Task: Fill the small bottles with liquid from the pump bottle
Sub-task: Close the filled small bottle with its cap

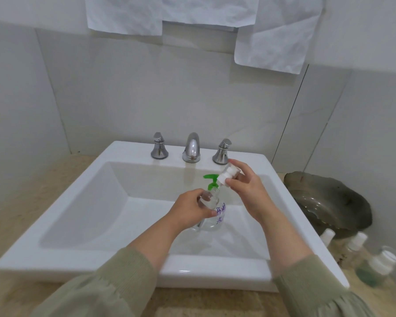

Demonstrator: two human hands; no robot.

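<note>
Pump bottle (220, 216), clear with green pump head, standing in the basin of the sink (53, 213), below the tap (191, 147). Just in front, small clear bottle (206, 199) gripped in curled fingers of left hand (190, 209). Over the basin, right hand (247, 193) pinching a white cap piece (226, 175) beside the pump head. Right of the sink, three more small bottles (357, 242) on the counter.
</note>
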